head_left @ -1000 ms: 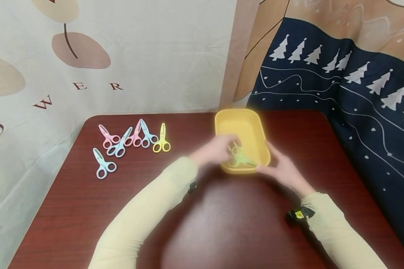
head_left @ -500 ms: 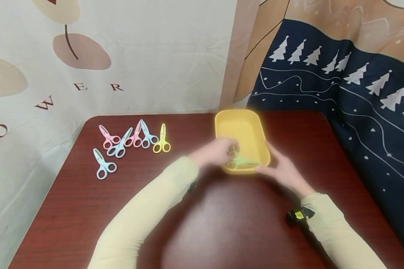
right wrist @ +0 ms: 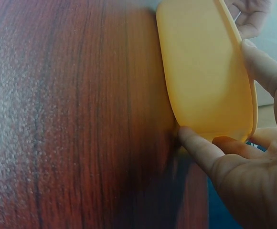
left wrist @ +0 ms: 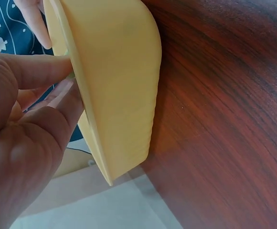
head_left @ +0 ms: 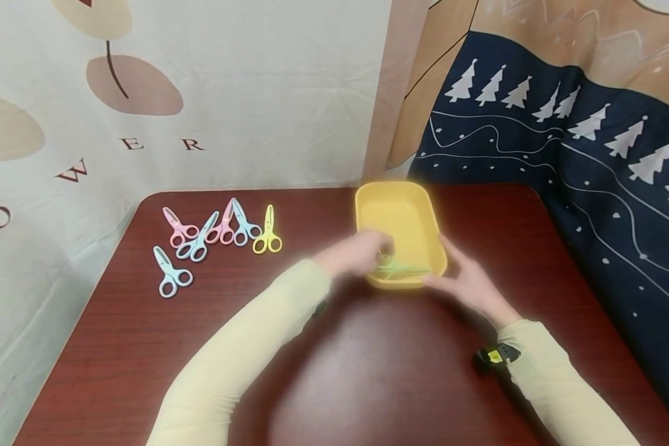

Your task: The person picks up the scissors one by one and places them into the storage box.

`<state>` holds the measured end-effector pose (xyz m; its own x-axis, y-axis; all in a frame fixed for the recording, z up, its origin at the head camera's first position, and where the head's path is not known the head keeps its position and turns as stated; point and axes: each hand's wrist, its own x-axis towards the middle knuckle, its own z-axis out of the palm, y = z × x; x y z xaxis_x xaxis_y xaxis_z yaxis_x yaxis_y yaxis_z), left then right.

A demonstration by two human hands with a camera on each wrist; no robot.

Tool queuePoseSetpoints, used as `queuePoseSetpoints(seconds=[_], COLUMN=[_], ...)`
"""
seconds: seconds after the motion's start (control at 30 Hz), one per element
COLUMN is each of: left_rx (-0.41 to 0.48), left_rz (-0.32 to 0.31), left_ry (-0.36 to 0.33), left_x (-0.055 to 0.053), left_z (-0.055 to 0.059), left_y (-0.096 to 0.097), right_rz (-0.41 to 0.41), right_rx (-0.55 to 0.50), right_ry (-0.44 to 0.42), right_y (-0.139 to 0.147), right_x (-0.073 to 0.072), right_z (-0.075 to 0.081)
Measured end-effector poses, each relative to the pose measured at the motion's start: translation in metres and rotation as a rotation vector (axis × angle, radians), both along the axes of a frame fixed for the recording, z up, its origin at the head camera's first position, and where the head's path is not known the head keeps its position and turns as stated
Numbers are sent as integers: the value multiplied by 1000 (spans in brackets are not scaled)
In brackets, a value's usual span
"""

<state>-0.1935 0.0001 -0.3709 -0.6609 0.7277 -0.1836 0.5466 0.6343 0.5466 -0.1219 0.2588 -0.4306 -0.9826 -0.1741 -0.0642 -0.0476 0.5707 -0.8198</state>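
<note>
A yellow plastic bin (head_left: 404,217) stands at the back of the table. Inside its near end is a pair of green scissors (head_left: 406,270), lying roughly sideways. My left hand (head_left: 365,253) reaches over the bin's left rim and pinches the scissors by the handle end; the fingertips are partly hidden. In the left wrist view, thumb and fingers of the left hand (left wrist: 33,100) meet just behind the rim. My right hand (head_left: 471,282) grips the bin's near right corner, thumb at the rim and fingers along the outer wall, as the right hand (right wrist: 246,157) also shows.
Left of the bin lie several scissors: yellow scissors (head_left: 267,230), pink scissors (head_left: 179,229) and light blue scissors (head_left: 171,272) among them, some overlapping. A printed cloth (head_left: 279,93) hangs behind the dark red table (head_left: 368,371), with a navy tree-patterned cloth (head_left: 513,136) at right.
The green scissors have tipped down flatter into the near end of the bin. My left hand has lowered slightly, its fingers drawing in. The right hand and the bin stay put.
</note>
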Motion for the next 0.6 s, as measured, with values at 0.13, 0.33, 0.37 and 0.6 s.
queuePoseSetpoints(seconds=[0.13, 0.33, 0.37, 0.6], left_rx=[-11, 10, 18, 88], left_rz=[-2, -17, -20, 11], left_ry=[3, 35, 44, 48], left_x=[1, 1, 1, 4], left_z=[-1, -5, -6, -5], left_y=[0, -1, -1, -7], right_rz=[-7, 4, 7, 10], right_rx=[1, -1, 1, -14], right_ry=[-1, -6, -7, -12], right_y=[0, -1, -1, 0], right_x=[0, 0, 0, 0], right_z=[0, -1, -1, -1])
